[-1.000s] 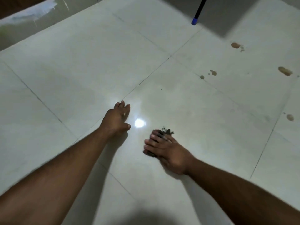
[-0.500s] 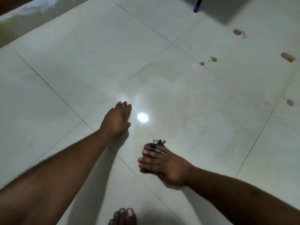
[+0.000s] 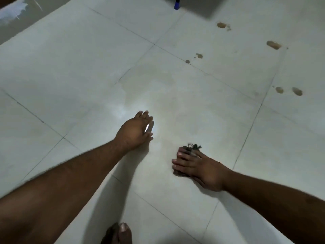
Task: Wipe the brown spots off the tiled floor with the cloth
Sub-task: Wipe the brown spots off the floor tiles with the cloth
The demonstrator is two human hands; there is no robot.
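My right hand (image 3: 198, 168) lies flat on a small dark cloth (image 3: 192, 147) and presses it to the pale tiled floor (image 3: 88, 67). Only the cloth's frayed far end and a bit of its near edge show past the fingers. My left hand (image 3: 135, 131) rests flat on the floor to the left, fingers straight, holding nothing. Several brown spots lie far to the upper right: one (image 3: 221, 25) near the top, a pair (image 3: 199, 56) by a grout line, a larger one (image 3: 273, 45), and two (image 3: 297, 91) at the right. A faint damp patch spreads ahead of my hands.
A dark stick with a blue tip (image 3: 176, 5) touches the floor at the top edge. A wall base with white marks (image 3: 12, 13) runs along the upper left. The toes of a bare foot (image 3: 119, 234) show at the bottom edge.
The view has shifted, so my hands sit further right and the spots lower in frame. My right hand has slid the cloth slightly towards me. A foot has come into view.
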